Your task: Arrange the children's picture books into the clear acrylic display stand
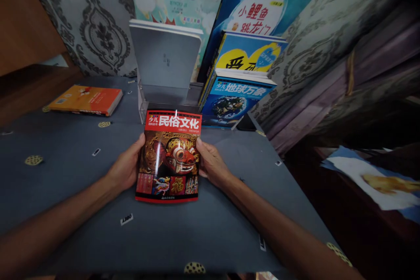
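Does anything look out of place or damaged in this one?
Only the orange book stands out slightly: it lies flat on the table, while the grey book stands in a clear rack. The red book between the left hand and right hand shows no visible damage.

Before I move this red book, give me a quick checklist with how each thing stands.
1. Left hand holding the red book by its left edge: ok.
2. Right hand holding its right edge: ok.
3. Front cover facing me, title upright: ok.
4. Orange book lying apart from both hands: ok.
5. Room low in front of the grey book: cannot tell; the red book blocks part of that view.
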The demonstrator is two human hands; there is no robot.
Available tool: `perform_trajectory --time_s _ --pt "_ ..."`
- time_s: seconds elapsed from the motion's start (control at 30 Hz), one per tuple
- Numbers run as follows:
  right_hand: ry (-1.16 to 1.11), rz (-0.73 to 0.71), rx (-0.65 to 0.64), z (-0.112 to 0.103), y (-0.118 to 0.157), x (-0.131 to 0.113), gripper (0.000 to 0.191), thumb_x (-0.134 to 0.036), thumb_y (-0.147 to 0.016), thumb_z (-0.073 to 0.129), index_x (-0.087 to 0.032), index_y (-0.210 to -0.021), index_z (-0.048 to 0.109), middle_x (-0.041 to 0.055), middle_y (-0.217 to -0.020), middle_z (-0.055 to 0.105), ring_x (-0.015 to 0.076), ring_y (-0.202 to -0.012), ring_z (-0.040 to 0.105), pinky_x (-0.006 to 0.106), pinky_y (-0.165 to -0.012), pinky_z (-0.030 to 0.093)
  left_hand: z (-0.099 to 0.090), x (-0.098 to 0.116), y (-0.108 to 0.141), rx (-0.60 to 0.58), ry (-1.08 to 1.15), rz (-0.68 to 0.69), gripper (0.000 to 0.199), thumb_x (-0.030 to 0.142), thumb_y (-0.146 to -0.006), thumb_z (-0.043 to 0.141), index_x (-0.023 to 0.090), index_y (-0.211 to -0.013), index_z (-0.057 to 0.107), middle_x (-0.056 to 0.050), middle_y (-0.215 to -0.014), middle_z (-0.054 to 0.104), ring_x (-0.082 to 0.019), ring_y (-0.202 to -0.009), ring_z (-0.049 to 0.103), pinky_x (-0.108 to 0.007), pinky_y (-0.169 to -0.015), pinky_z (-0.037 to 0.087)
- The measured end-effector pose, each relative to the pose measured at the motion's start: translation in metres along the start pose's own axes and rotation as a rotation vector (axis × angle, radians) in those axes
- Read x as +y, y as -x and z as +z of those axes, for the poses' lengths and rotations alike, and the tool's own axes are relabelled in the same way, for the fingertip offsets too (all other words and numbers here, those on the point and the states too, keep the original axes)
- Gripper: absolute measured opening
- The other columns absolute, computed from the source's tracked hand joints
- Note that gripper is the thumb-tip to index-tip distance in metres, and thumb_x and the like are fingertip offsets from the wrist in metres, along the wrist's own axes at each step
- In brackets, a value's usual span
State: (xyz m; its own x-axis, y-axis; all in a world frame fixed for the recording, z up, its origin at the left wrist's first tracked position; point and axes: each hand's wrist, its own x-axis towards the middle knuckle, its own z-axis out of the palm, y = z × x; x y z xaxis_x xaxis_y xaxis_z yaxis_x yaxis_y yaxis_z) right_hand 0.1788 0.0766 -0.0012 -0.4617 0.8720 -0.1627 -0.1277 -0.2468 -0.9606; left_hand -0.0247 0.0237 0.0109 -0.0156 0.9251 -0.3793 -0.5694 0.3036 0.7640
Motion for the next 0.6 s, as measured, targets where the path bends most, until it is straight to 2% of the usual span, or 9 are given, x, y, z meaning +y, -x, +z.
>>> perform_trajectory --time_s 0.13,0.33,0.47,0.6 --pt "0.008 -0.015 -0.001 -0.001 -0.001 0.000 0.064 -0.082 -0.068 0.069 -0.019 -0.073 0.059 -0.0080 -0.051 0.050 0.0032 -0.035 0.033 0.015 -0.028 0.022 0.000 -0.001 -0.003 0.023 0.002 0.023 0.041 0.046 -0.100 0.050 0.021 -0.128 0.067 -0.009 -0.118 0.077 -0.029 -0.112 0.072 -0.045 -0.098 0.059" --pt "0.031 -0.055 -0.032 -0.003 -0.003 0.003 0.060 -0.079 -0.071 0.069 -0.020 -0.072 0.059 -0.0066 -0.052 0.052 0.0053 -0.038 0.038 0.016 -0.030 0.029 0.009 0.003 -0.001 0.158 0.007 0.043 0.035 0.034 -0.103 0.047 0.017 -0.126 0.067 -0.009 -0.112 0.079 -0.025 -0.107 0.074 -0.041 -0.096 0.061" --pt "0.033 -0.091 -0.013 -0.007 -0.006 0.008 0.056 -0.075 -0.074 0.070 -0.020 -0.072 0.057 -0.0067 -0.053 0.051 0.0069 -0.043 0.043 0.017 -0.035 0.036 0.009 0.003 0.000 0.152 -0.035 0.061 0.033 0.032 -0.102 0.048 0.017 -0.122 0.069 -0.009 -0.110 0.079 -0.025 -0.104 0.075 -0.040 -0.093 0.062" --pt "0.048 -0.132 0.004 -0.011 -0.009 0.008 0.050 -0.067 -0.073 0.075 -0.020 -0.082 0.061 -0.0070 -0.059 0.054 0.0062 -0.043 0.042 0.018 -0.036 0.036 0.006 -0.001 -0.002 0.185 -0.088 0.123 0.029 0.032 -0.099 0.054 0.015 -0.117 0.070 -0.009 -0.108 0.080 -0.025 -0.103 0.076 -0.039 -0.093 0.062"
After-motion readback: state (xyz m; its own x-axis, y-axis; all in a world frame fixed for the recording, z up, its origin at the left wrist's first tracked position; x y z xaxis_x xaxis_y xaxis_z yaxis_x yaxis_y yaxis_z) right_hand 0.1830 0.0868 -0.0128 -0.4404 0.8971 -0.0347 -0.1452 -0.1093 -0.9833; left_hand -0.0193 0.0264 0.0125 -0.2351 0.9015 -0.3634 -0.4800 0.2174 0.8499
